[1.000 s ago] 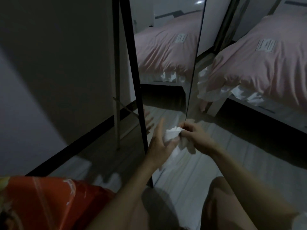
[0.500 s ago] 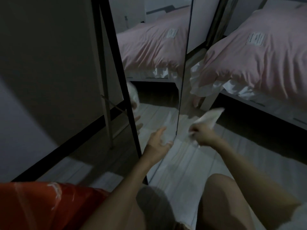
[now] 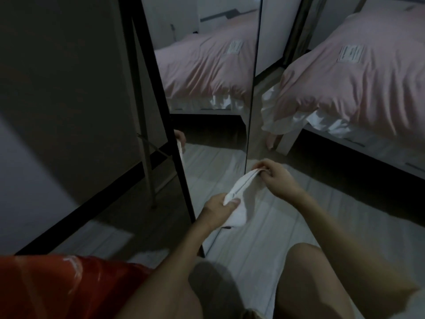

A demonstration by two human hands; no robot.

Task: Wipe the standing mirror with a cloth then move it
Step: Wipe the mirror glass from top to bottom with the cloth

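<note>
The standing mirror [image 3: 207, 93] with a thin black frame leans on its rear legs at centre, its glass reflecting the bed and floor. A white cloth [image 3: 241, 203] is stretched between my hands just in front of the mirror's lower right edge. My left hand [image 3: 219, 209] grips the cloth's near end between thumb and fingers. My right hand [image 3: 274, 177] pinches the far end, close to the mirror's edge. Neither hand touches the glass.
A bed with a pink cover [image 3: 358, 72] stands at the right, white sheet hanging at its corner. A dark wall [image 3: 57, 88] with a black skirting runs along the left behind the mirror's legs [image 3: 147, 171]. Pale floorboards [image 3: 299, 222] lie below; my knees fill the bottom.
My right hand swung the cloth out to the right, then brought it back. My left hand, briefly free, has taken hold of the cloth's near end again, spreading it out.
</note>
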